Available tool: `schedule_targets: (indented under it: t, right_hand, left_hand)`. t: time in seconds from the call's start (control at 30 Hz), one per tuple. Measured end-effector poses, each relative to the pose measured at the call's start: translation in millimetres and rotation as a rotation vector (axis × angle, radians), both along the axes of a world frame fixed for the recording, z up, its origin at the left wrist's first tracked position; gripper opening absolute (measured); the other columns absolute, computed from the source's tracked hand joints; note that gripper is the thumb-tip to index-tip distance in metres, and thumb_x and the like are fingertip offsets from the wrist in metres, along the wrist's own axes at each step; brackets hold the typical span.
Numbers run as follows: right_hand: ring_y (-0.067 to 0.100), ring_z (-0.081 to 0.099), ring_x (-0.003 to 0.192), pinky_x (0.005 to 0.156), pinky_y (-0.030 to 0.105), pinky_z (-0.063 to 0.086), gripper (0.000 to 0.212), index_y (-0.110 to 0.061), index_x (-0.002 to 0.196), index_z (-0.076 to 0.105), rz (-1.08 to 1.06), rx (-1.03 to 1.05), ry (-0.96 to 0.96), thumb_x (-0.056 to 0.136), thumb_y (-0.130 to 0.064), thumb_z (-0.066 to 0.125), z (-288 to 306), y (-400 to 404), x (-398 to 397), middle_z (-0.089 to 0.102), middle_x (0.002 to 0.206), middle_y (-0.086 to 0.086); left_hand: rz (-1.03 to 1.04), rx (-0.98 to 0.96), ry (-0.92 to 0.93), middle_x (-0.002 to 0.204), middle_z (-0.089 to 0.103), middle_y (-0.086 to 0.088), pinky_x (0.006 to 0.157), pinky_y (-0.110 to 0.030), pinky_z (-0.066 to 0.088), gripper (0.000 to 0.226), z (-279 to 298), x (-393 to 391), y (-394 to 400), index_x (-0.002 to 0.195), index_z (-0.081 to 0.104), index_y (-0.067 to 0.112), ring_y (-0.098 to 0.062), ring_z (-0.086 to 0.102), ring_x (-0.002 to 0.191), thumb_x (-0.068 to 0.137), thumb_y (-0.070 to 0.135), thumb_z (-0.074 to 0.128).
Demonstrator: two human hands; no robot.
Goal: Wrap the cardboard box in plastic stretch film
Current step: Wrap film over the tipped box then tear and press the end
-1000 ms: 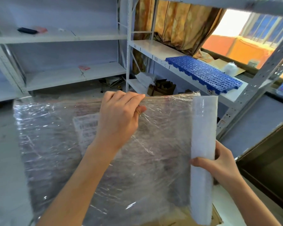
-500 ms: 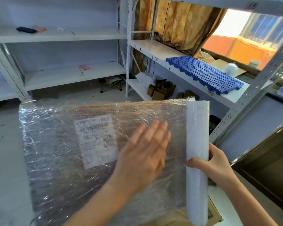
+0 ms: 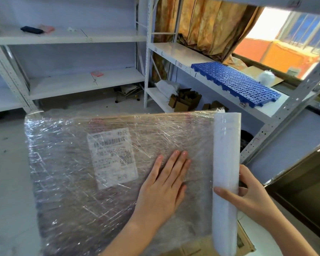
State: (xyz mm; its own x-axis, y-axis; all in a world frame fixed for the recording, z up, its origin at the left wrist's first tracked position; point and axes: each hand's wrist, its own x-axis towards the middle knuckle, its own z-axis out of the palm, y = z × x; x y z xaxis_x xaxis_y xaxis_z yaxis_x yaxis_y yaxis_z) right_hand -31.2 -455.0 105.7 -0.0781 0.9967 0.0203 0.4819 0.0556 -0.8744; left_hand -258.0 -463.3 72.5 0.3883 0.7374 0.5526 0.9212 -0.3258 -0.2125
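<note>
1. Head view: the left hand (image 3: 166, 183) presses flat, fingers spread, smoothing film onto the cardboard box (image 3: 103, 172) standing upright before the person.
2. The right hand (image 3: 248, 194) grips the stretch film roll (image 3: 226, 163) at the box's right edge.
3. Next, likely carry the roll around that edge.

Open floor (image 3: 6, 172) left of box (image 3: 67, 182), shelf post (image 3: 284, 115) crowding right

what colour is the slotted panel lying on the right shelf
Blue: the slotted panel is bright blue, clearest in the head view.
</note>
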Motion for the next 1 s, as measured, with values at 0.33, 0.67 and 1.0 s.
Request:
schedule_targets:
  t: [0.33,0.67,1.0]
  right_hand:
    - [0.006,0.057,0.082,0.062,0.036,0.055,0.055,-0.035,0.090,0.043,-0.114,0.094,-0.207,0.057,-0.047,0.084,7,-4,-11,0.055,0.092,-0.010]
    - [-0.006,0.057,0.077,0.051,0.015,0.043,0.070,-0.036,0.093,0.039,-0.161,-0.034,-0.136,0.044,-0.054,0.086,6,19,3,0.054,0.093,-0.009]
    - [0.015,0.063,0.097,0.082,0.043,0.055,0.071,-0.024,0.114,0.051,-0.072,-0.037,-0.023,0.058,-0.064,0.065,9,22,-1,0.063,0.106,0.001]
  left_hand:
    - [-0.031,-0.003,-0.036,0.148,0.037,-0.007,0.110,-0.045,0.023,0.052,5,-5,6,0.140,0.042,0.009,-0.023,0.033,0.137,0.096,0.037,0.034]
    - [-0.033,-0.052,-0.029,0.149,0.035,-0.007,0.110,-0.044,0.021,0.055,8,-6,5,0.140,0.041,0.009,-0.022,0.033,0.137,0.094,0.039,0.032]
    - [0.062,-0.066,-0.179,0.151,0.032,-0.011,0.115,-0.046,0.013,0.053,8,11,-4,0.141,0.040,0.005,-0.027,0.028,0.140,0.098,0.034,0.026]
